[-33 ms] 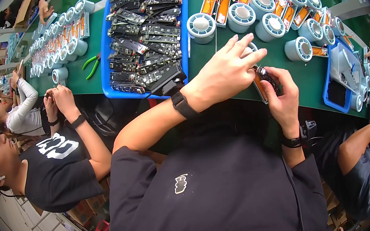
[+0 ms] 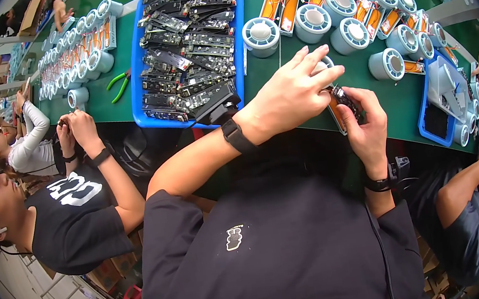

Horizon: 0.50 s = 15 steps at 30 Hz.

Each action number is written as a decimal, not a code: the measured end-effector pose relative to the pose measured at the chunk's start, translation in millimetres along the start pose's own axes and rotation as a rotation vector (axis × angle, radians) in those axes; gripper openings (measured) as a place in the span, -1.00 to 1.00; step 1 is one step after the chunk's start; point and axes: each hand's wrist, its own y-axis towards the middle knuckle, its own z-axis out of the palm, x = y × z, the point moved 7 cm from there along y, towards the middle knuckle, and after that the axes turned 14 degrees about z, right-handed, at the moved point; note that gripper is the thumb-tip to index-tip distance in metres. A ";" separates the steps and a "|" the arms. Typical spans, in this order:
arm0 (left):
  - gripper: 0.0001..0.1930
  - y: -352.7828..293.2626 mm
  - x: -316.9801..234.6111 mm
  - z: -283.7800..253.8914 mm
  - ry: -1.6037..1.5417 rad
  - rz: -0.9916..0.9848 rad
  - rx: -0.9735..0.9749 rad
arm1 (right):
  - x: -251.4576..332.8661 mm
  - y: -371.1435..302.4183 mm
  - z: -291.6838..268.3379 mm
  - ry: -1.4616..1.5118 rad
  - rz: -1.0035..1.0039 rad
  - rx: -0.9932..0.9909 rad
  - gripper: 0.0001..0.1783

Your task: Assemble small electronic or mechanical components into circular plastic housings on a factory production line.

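Note:
My left hand reaches over a light-blue handheld fan body, its fingers curved around the round head, which they partly cover. The handle of this fan, with an orange battery inside, points back toward me at the table's front edge. My right hand is closed on a dark circuit board beside that handle, thumb on the near side and fingers behind. Where the left thumb and fingertips meet the fan and board, details are hard to make out.
A blue tray full of circuit boards stands left of my hands, with green-handled pliers beyond it. Several fan bodies with orange batteries stand ahead and right. A smaller blue tray lies right. Co-workers sit at both sides.

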 end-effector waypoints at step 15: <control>-0.94 -5.0 -4.1 -4.5 0.031 -0.049 -0.116 | 5.8 1.8 -0.7 -0.030 -0.008 -0.058 -0.63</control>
